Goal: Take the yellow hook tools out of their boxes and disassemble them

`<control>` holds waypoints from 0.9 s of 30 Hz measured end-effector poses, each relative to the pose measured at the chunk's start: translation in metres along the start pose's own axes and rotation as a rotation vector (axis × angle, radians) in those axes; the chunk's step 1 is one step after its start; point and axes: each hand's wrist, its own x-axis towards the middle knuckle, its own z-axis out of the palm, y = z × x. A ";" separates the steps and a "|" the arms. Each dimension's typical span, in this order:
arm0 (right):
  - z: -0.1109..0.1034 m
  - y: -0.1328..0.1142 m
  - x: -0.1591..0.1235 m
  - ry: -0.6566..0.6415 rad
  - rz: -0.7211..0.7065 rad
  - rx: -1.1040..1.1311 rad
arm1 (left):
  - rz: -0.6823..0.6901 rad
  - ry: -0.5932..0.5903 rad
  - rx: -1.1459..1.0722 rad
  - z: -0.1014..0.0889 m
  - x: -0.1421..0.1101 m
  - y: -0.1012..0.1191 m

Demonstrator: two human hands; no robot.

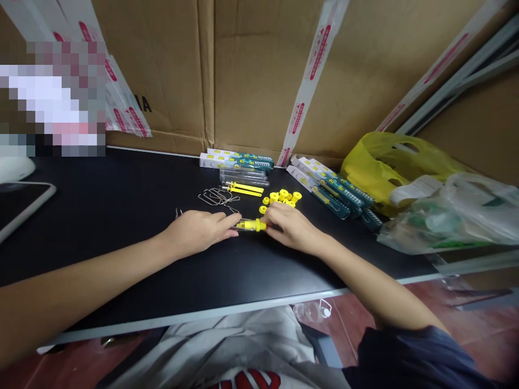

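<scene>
Two-handed handling of a yellow-and-clear tube piece (249, 225) is shown, low over the mid-table, in front of the loose parts. Its left end is pinched by the left hand (198, 232), thumb and fingers nearly closed. The end by the yellow collar (258, 225) is gripped by the right hand (292, 228), fingers curled in; exact contact there is partly hidden. Step judged as fitting or adjusting at the collar; whether it is fully seated cannot be told. For any further move, both ends would need to be kept in line, with light pressure on the clear wall.

Yellow caps (284, 195) are bunched just beyond the right hand. Bent wire hooks (214, 198) are heaped beyond the left; yellow strips (247, 189) and clear tubes (242, 178) are laid behind. Printed boxes are stacked at the back (235, 161) and to the right (324, 186), near a yellow bag (360, 162) and a clear plastic bag (450, 216).

Surface: black tabletop (170, 294), pale edge. It is backed by cardboard (259, 70) crossed with printed tape (318, 59). A white-framed device (45, 190) is seen far left, cut off. Reddish floor (478, 335) and a plastic bottle (310, 312) are seen below.
</scene>
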 end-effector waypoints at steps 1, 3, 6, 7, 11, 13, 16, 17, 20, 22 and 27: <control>-0.001 -0.001 0.000 0.003 0.021 0.023 | 0.004 0.006 0.001 0.000 0.000 0.000; -0.004 -0.003 0.001 -0.010 0.076 0.073 | 0.011 0.028 0.011 0.000 0.000 0.000; -0.007 -0.003 0.002 -0.063 0.110 0.102 | 0.011 0.066 0.012 0.000 0.000 0.000; -0.007 -0.002 0.002 -0.082 0.101 0.107 | 0.009 0.075 0.006 0.000 0.000 0.000; -0.005 0.001 0.004 -0.108 0.068 0.214 | -0.010 0.115 -0.007 -0.002 -0.001 0.000; -0.004 0.001 0.004 -0.106 0.099 0.288 | -0.014 0.136 0.007 -0.002 -0.001 0.000; -0.005 0.000 0.004 -0.104 0.152 0.336 | -0.013 0.155 0.044 -0.002 -0.001 0.000; -0.005 0.000 0.004 -0.100 0.164 0.340 | -0.020 0.156 0.053 -0.002 -0.001 0.000; -0.003 0.001 0.001 -0.054 0.177 0.337 | -0.058 0.153 0.043 -0.001 -0.001 0.000; -0.001 0.002 0.000 -0.013 0.175 0.324 | -0.076 0.142 0.030 -0.001 -0.001 0.000; -0.002 0.001 -0.001 -0.017 0.182 0.330 | -0.080 0.133 0.005 -0.002 -0.001 0.000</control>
